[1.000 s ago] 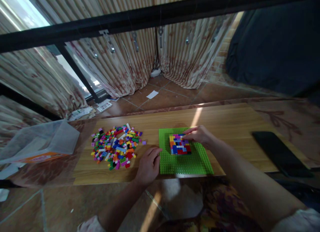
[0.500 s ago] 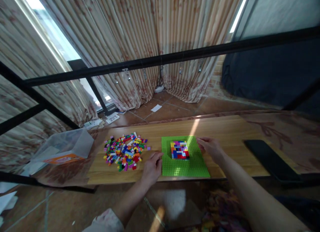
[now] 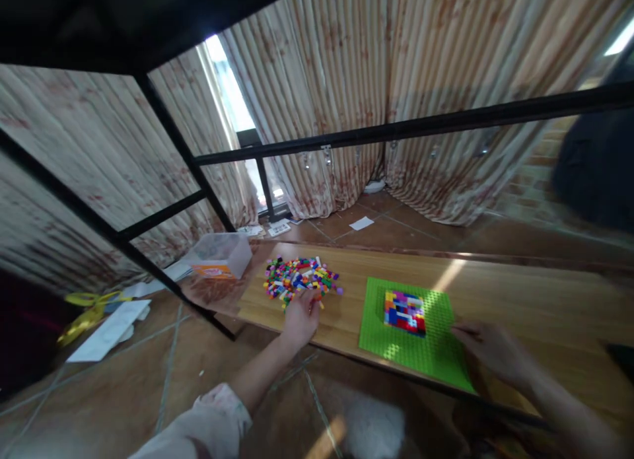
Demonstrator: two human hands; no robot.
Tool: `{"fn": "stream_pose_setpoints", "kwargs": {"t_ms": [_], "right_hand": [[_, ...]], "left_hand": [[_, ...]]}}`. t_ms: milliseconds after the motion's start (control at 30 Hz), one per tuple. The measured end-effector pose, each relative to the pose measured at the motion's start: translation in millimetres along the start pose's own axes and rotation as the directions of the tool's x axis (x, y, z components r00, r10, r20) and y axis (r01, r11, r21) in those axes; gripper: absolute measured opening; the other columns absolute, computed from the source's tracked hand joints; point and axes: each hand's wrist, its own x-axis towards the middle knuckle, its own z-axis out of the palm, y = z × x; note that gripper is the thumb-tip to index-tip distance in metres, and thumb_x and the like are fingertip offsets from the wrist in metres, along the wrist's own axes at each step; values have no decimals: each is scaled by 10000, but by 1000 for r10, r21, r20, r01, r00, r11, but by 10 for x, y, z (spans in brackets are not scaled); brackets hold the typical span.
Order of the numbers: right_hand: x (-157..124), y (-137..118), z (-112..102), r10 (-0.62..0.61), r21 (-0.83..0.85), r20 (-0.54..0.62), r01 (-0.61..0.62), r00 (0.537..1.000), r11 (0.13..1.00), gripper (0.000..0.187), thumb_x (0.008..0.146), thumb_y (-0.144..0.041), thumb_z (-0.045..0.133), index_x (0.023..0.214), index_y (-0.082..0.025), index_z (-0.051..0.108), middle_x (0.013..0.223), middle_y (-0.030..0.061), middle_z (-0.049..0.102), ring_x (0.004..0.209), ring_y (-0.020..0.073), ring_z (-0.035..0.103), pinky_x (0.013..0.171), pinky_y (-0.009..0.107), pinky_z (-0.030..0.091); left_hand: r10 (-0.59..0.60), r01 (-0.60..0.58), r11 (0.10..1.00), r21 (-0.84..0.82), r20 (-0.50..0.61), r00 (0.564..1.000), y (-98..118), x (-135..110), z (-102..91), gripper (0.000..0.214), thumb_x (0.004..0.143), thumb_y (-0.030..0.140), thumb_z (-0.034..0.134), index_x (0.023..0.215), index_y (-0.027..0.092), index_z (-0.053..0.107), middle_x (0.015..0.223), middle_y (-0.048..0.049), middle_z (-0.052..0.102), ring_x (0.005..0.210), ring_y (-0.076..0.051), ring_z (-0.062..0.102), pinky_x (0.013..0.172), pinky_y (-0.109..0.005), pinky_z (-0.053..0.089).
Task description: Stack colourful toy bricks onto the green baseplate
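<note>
At the near edge of a pile of small coloured toy bricks [image 3: 292, 274], my left hand [image 3: 301, 319] has its fingers bent down and drawn together. What is between those fingertips, if anything, is too small to tell. A green studded baseplate [image 3: 411, 356] lies on the board to the right of the pile. On it sits a flat square of joined bricks [image 3: 405, 312] in several colours. My right hand [image 3: 488, 347] is at the baseplate's right edge, fingers pressed together and touching or nearly touching it; whatever they hold is hidden.
The wooden board [image 3: 347, 320] carries the bricks and baseplate. A clear plastic box [image 3: 220, 254] with an orange label stands to the left. A black metal bar [image 3: 347, 139] crosses beyond the board. A dark flat object [image 3: 621, 360] shows at the right edge.
My left hand has left the baseplate's left edge and moved left to the brick pile. My right hand stays by the right edge. The view has swung left.
</note>
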Motion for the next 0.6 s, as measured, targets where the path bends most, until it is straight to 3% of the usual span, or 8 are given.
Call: {"fn": "stream_pose_setpoints", "kwargs": {"t_ms": [100,167,333,467,600], "right_hand": [[25,110,21,5,18,4,-5,1000,1000,307,752,-447,500,710,-258,739,809,123,738,746,296,678,672,378,469],[19,106,21,-7,26,11,7,1000,1000,288,753,-427,507,655,-270,728,786,155,729,707,300,674,637,389,460],[-9,-27,-8,0,13,56,-1,998,1000,281,742,-418,509,592,-278,700,690,148,704,639,294,658,596,397,435],[-4,-80,-14,-5,5,32,4,999,1000,296,722,-440,495,542,-283,670,628,129,682,599,295,640,572,396,420],[12,-35,19,-17,-33,29,18,999,999,325,736,-447,468,511,-275,629,563,98,647,543,274,614,521,370,396]], "left_hand": [[-117,126,984,122,-81,990,-205,168,-190,296,799,93,484,1037,185,634,976,-70,639,946,-197,598,855,-328,475],[-141,153,969,192,-72,987,-287,273,-244,300,784,86,495,1026,189,641,999,-73,635,942,-199,599,850,-330,475],[-67,45,950,309,61,996,-320,475,-159,256,765,126,547,982,188,667,1031,-90,635,1012,-232,572,937,-384,431],[-8,-36,958,284,151,988,-346,561,-109,276,729,117,567,966,195,686,1044,-83,650,1044,-240,563,1007,-410,381],[39,-97,963,251,226,973,-457,577,-187,358,673,70,560,978,206,691,1034,-74,663,1022,-235,578,993,-395,402]]}}
